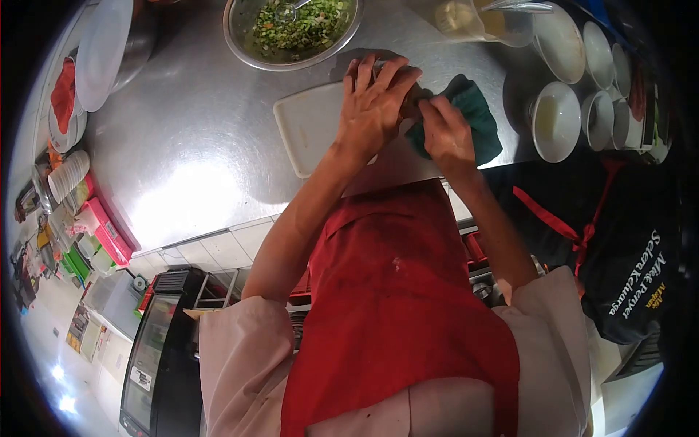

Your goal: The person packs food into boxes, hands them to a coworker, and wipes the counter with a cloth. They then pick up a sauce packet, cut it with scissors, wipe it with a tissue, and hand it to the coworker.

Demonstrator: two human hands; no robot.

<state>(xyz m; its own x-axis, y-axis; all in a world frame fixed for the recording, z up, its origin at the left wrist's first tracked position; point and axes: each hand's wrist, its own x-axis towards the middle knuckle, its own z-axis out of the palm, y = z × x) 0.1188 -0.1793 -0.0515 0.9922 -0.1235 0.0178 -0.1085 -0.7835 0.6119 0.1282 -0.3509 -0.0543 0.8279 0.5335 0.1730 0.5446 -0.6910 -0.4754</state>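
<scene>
My left hand (373,105) curves over a small brownish object (412,103), which it mostly covers. What that object is I cannot make out. Close beside it, my right hand (447,135) has its fingers curled in, and whatever they pinch is hidden. A dark green cloth (480,120) lies under and beyond the right hand. Partly beneath my left wrist is a shallow off-white tray (295,138) with a few faint stains. Beyond my hands stands a steel bowl (234,36) holding chopped green vegetables (309,29) and a spoon (287,12).
White bowls (556,120) and clear plastic containers (502,25) stand at the right of the steel counter (193,116). A person in a black shirt (619,240) is close on my right. Stacked white cups (69,175) and a pink basket (105,229) are at the left.
</scene>
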